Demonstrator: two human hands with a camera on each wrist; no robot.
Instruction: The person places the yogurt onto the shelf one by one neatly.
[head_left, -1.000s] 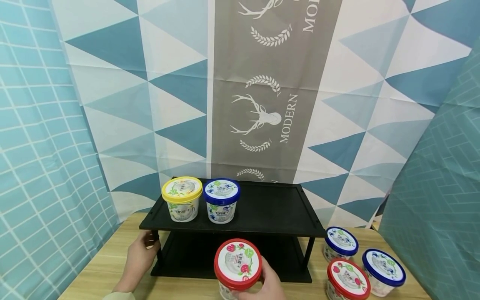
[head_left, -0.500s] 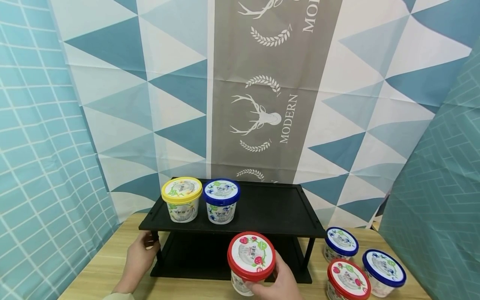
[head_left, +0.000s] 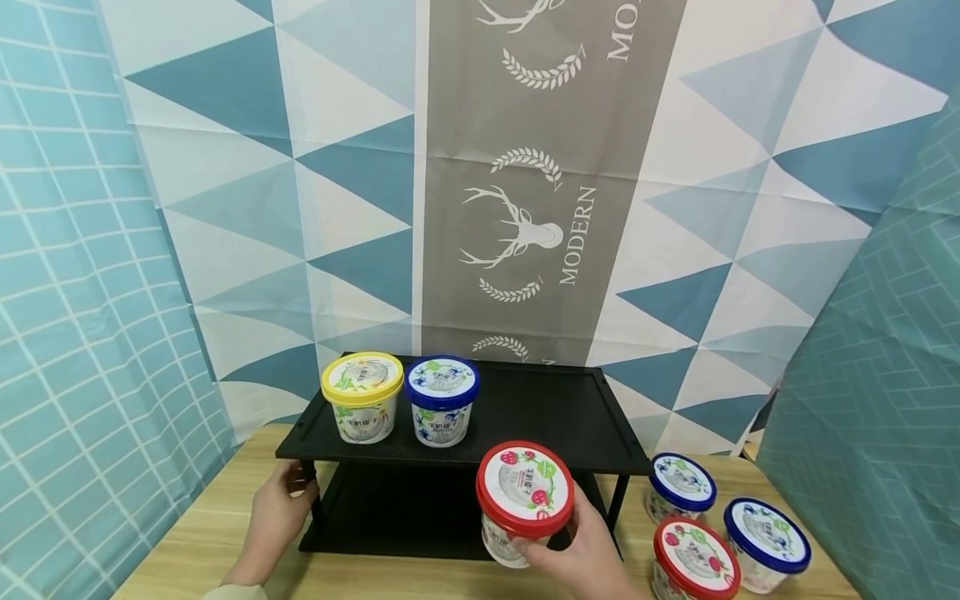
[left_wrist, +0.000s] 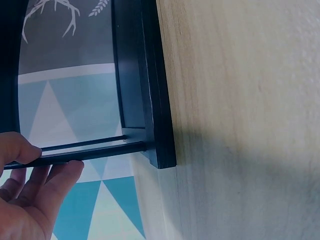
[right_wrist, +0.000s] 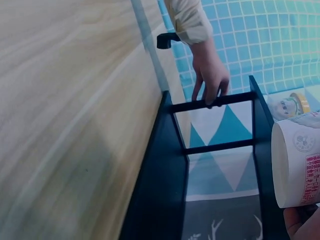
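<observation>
- The left hand is gripping the black shelf's post.
- One yellow-lidded tub and one blue-lidded tub are standing on top.
- The right hand is gripping a red-lidded tub at the shelf's front, lid up, axis near upright; only the right wrist view is showing its underside.
- Two more blue-lidded tubs and another red-lidded one are standing on the table.

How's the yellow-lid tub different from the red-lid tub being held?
The yellow-lid tub stands on the black shelf, but the red-lid tub is held in the right grip. The red-lid tub shows red berries on top; the yellow-lid tub doesn't. Both are white, printed and lidded.
</observation>
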